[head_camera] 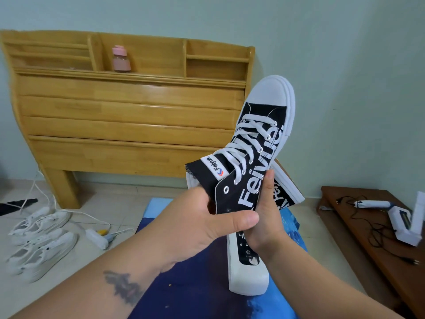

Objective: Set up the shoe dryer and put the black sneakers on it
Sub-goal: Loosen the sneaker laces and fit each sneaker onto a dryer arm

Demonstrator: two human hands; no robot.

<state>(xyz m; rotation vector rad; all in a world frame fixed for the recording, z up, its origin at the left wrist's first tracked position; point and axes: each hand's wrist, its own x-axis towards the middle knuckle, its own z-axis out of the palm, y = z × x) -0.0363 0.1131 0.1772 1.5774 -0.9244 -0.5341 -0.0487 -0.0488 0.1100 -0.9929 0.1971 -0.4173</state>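
A black high-top sneaker [262, 139] with white laces and a white toe cap points up and away in mid air. My left hand [202, 224] grips its collar and heel from the left, while my right hand [266, 210] holds its lettered side from the right. Behind it a second black sneaker [287, 192] sticks out to the right, seemingly set on the dryer. The white shoe dryer [248, 265] with a black display panel stands on a blue mat [197, 291] right under my hands; its top is hidden.
A wooden headboard [128, 116] with a pink bottle [121, 59] leans on the far wall. Two white sneakers [41, 240] and a white power strip [96, 238] with cables lie on the floor at left. A brown low table [377, 245] at right carries white devices and cords.
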